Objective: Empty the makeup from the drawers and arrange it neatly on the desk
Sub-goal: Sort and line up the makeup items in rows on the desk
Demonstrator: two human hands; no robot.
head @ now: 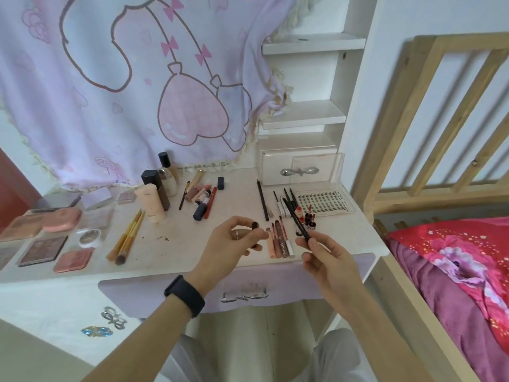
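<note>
L hand (234, 239) is raised over the front of the tabletop (176, 244), w/ thumb and fingertips pinching a small black cap (255, 224); dark wristband (185, 295) on that arm. R hand (329, 257) is just beside it, fingers curled round the lower end of a thin black pencil (296, 217), which tilts up and away to the left. The two hands are apart, cap not on the pencil. Makeup is laid out across the tabletop: lip gloss tubes (279, 239) in a row between the hands, lash tray (323, 202) at far right, brushes (128, 235) left of centre, palettes (44, 250) and a pink compact (62, 219) at far left, bottles (155, 188) upright near the back, and a lipstick cluster (202, 197) next to them. Small drawer box (300, 168) sits at back right, drawer looks closed. Lilac drawer front (248, 293) is under the tabletop edge, below the hands. Pink cartoon cloth (124, 92) hangs behind; bed (454, 271) w/ red cover to the right.
</note>
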